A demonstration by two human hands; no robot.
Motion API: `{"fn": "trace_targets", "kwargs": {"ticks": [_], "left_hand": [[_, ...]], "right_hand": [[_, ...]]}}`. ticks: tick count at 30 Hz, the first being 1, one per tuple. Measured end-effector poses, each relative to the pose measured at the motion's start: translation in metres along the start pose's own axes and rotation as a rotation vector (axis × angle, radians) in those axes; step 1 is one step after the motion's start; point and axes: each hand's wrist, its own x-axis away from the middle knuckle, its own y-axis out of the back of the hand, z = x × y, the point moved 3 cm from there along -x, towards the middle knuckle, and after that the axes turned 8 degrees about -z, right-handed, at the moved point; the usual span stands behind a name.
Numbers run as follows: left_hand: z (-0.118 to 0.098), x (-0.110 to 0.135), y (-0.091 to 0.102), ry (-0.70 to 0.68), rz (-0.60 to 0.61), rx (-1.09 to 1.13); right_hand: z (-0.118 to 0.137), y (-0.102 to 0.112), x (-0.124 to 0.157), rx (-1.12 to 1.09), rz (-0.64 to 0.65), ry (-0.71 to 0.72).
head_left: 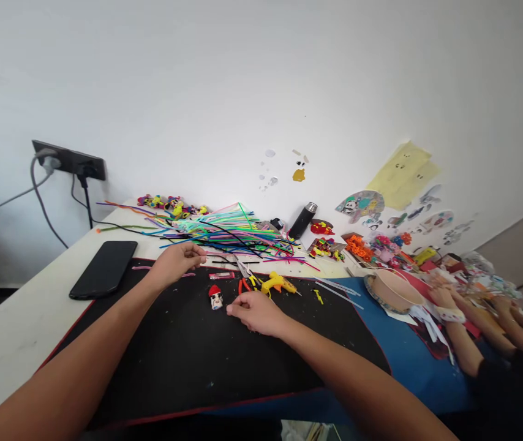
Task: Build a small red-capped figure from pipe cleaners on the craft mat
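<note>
My left hand is above the far left part of the black mat, with fingers bent and tips close together beside the pile of coloured pipe cleaners. Whatever may be between those tips is too small to make out. A pink pipe cleaner passes behind the wrist. Just right of a small doll head with a red cap, my right hand is closed in a pinch, apart from it. Anything in that pinch is hidden. Beyond the right hand lie orange-handled pliers and a yellow glue gun.
A black phone lies at left. Small colourful figures, a dark flask and a box of figures line the wall. Clear glue sticks lie right of the glue gun. Co-workers' arms reach in at right, by a round basket.
</note>
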Motion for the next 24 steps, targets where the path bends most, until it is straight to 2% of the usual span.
{"fn": "trace_targets", "kwargs": {"ticks": [5,7,10,13,17,24], "left_hand": [[-0.001,0.002,-0.002,0.013,0.021,-0.004],[-0.002,0.003,-0.003,0.011,0.025,0.006],[-0.002,0.003,-0.005,0.003,0.039,0.007],[0.000,0.002,-0.006,-0.001,0.048,0.002],[0.003,0.002,-0.007,-0.016,0.058,0.010],[0.000,0.004,-0.008,-0.026,0.068,-0.020]], "right_hand": [[-0.015,0.045,0.010,0.160,-0.314,0.140],[-0.020,0.065,0.014,0.210,-0.377,0.113],[-0.024,0.083,0.018,0.300,-0.383,0.088],[-0.021,0.083,0.016,0.476,-0.338,0.109],[-0.019,0.067,0.003,0.711,-0.304,0.122],[-0.023,0.061,-0.003,0.762,-0.373,0.133]]}}
